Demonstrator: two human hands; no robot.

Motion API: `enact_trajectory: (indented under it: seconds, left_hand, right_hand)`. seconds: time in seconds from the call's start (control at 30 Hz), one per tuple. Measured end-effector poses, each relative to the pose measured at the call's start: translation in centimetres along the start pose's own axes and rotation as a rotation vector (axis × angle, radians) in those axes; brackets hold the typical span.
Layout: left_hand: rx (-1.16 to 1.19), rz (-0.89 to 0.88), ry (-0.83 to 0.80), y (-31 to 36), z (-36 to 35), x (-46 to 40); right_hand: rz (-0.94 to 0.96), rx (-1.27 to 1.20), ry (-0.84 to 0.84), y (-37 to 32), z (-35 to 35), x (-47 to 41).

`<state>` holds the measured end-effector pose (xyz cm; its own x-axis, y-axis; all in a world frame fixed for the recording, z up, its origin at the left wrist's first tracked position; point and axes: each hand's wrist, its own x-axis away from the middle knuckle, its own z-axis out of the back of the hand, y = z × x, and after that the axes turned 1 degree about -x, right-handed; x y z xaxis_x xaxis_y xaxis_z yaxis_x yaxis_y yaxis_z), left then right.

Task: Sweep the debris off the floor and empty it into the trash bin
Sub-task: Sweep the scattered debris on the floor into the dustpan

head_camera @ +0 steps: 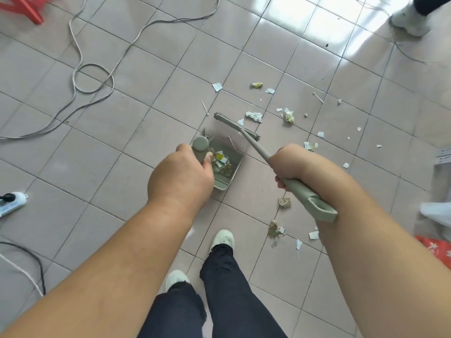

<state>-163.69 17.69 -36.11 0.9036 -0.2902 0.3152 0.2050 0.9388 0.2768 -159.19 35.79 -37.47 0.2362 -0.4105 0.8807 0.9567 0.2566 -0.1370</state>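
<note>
1. Head view, left hand (pixel 181 178): grip curled tight round the top of the dustpan handle (pixel 200 148), thumb against its side.
2. Dustpan (pixel 225 167) on the tiled floor (pixel 146 76), just ahead of the left hand; holds paper scraps and wrappers (pixel 220 161).
3. Right hand (pixel 290 164): grip wrapped round the broom handle (pixel 302 191), whose looped end lies against the forearm.
4. Broom head (pixel 235 126) down at the floor just beyond the dustpan mouth, a torn paper bit touching it.
5. Debris (pixel 289 117) scattered over the tiles right of the broom: crumpled paper, wrappers, small sticks; more bits (pixel 274 230) near the right shoe (pixel 222 237).
6. Cables (pixel 94 78) looped on the floor at left; power strip (pixel 12 203) at the left edge.
7. Another person's shoe (pixel 410 19) at top right.
</note>
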Motion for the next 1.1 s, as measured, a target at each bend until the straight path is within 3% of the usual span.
enact_trajectory:
  seconds: [0.33,0.57,0.77,0.93,1.1]
  left_hand:
    - [-0.053,0.003,-0.040,1.2,1.2,-3.3]
    - [-0.050,-0.033,-0.061,1.4,1.8,-5.4]
    - [-0.030,-0.046,-0.088,1.2,2.1,-5.7]
    - [-0.046,-0.070,-0.081,1.0,2.2,-5.7]
    - [-0.052,-0.093,-0.070,0.6,2.1,-5.7]
  right_hand:
    - [0.017,-0.120,0.158,-4.0,5.8,-5.7]
    - [-0.029,0.043,0.016,-3.7,2.0,-6.7]
    - [-0.042,-0.090,-0.084,-0.7,0.9,-2.1]
    - [0.015,-0.116,-0.034,-0.9,2.8,0.0]
    - [0.029,-0.098,-0.002,-3.5,0.7,-3.3]
